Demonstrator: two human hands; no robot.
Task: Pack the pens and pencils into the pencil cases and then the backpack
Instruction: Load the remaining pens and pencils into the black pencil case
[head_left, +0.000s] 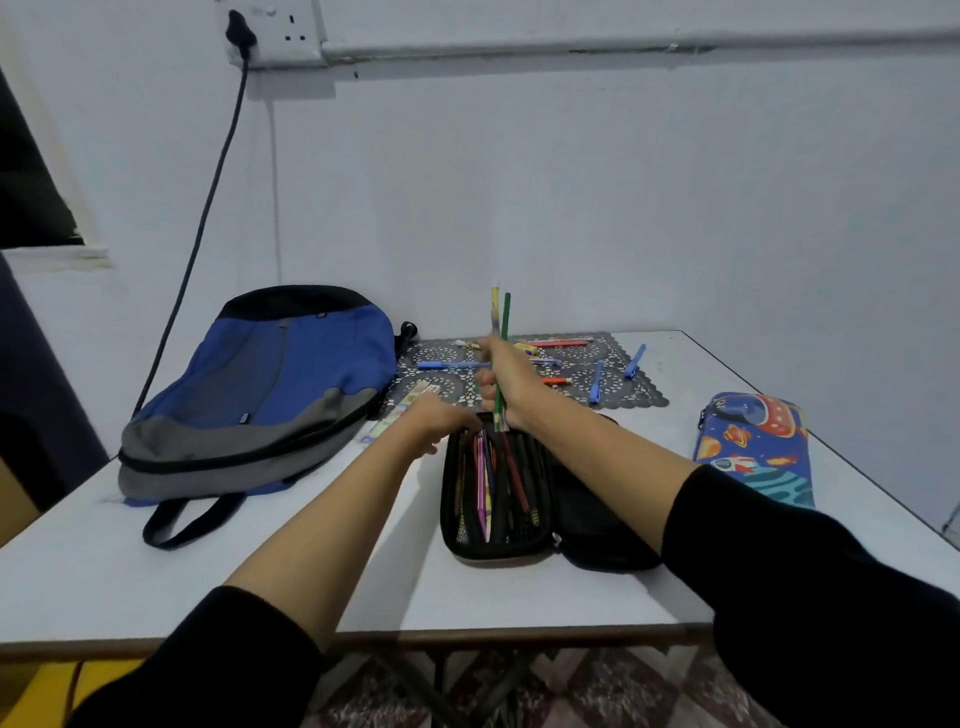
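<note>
Pencils (502, 322) gripped upright in right hand (508, 382); left hand (441, 420) holds black case (496, 548) rim.

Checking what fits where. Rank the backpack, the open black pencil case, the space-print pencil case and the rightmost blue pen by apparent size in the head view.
1. backpack
2. open black pencil case, nearer the camera, so its lead is unsure
3. space-print pencil case
4. rightmost blue pen

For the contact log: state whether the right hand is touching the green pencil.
Touching. The head view shows the right hand curled round the green pencil, holding it upright.
</note>
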